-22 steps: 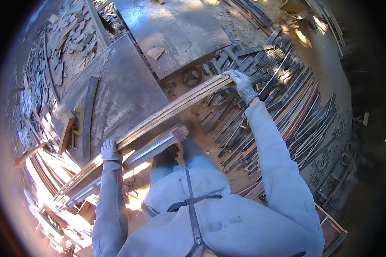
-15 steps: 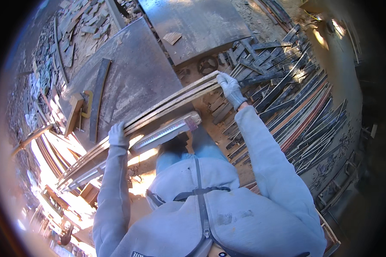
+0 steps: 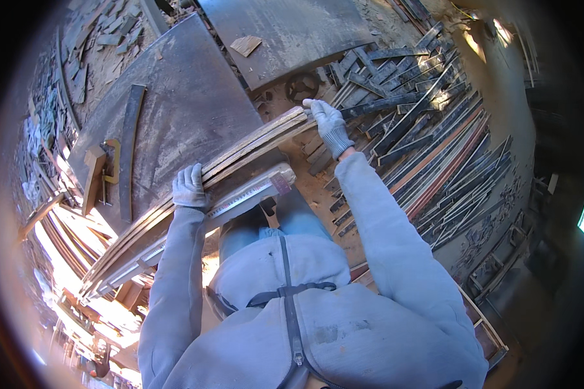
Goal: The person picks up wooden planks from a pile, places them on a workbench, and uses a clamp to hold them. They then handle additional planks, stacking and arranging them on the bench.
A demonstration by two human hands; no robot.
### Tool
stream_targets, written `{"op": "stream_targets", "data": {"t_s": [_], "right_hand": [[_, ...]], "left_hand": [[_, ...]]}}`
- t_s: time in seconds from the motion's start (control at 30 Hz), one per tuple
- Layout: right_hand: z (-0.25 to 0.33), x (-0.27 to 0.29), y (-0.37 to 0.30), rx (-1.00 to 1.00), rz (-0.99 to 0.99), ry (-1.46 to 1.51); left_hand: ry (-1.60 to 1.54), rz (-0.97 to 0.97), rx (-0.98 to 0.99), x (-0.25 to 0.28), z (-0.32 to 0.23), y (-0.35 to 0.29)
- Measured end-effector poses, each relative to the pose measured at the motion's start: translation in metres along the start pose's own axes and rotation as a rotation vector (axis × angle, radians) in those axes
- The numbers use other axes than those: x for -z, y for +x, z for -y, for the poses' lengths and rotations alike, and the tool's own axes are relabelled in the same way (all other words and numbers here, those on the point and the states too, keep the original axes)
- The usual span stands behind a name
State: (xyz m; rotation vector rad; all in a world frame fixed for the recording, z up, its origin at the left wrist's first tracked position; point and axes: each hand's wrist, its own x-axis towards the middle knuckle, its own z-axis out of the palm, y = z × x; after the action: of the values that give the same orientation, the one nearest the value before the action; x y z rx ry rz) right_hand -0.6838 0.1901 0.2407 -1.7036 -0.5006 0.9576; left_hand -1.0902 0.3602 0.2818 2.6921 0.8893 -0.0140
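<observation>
Head view: stacked boards [image 3: 253, 144] run diagonally, lower left to upper centre, along the near edge of the dark surface [image 3: 182, 97]. Left hand [image 3: 189, 187], gloved: fingers bent, close together, lying across the boards; can't tell how firm. Right hand [image 3: 329, 123], gloved: fingers loosely open at the boards' upper end; can't tell if gripping. Ruler rail [image 3: 243, 200] just below. Yellow clamp [image 3: 115, 161], wood block [image 3: 93, 178], dark strip [image 3: 132, 149] left of centre.
</observation>
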Motion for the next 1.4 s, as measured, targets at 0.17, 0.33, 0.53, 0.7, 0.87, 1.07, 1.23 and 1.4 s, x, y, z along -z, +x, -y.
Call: {"op": "stream_targets", "data": {"t_s": [0.17,0.33,0.53,0.7,0.87,1.07,1.23,1.4], "right_hand": [[-0.007,-0.014,0.005,-0.161,-0.177,0.003],[-0.007,-0.017,0.018,-0.206,-0.337,0.132],[-0.016,0.035,0.042,-0.223,-0.407,0.162],[-0.024,0.029,0.051,-0.245,-0.360,-0.015],[0.036,0.011,0.025,0.101,-0.462,-0.970],[0.075,-0.118,-0.030,0.854,0.392,-1.228],[0.055,-0.174,-0.038,0.804,0.599,-1.184],[0.051,-0.181,-0.034,0.897,0.506,-1.146]], "left_hand": [[0.041,0.029,0.014,0.001,-0.003,0.001],[0.031,0.061,0.014,0.005,0.001,0.001],[0.029,0.086,0.036,0.000,0.001,-0.001],[0.052,0.088,0.001,-0.004,0.006,-0.001],[0.084,0.100,0.017,-0.009,0.010,-0.003],[0.047,0.111,-0.004,-0.008,0.025,-0.017],[0.072,0.015,0.025,0.005,0.061,-0.047],[0.137,-0.022,0.055,-0.004,0.069,-0.055]]}}
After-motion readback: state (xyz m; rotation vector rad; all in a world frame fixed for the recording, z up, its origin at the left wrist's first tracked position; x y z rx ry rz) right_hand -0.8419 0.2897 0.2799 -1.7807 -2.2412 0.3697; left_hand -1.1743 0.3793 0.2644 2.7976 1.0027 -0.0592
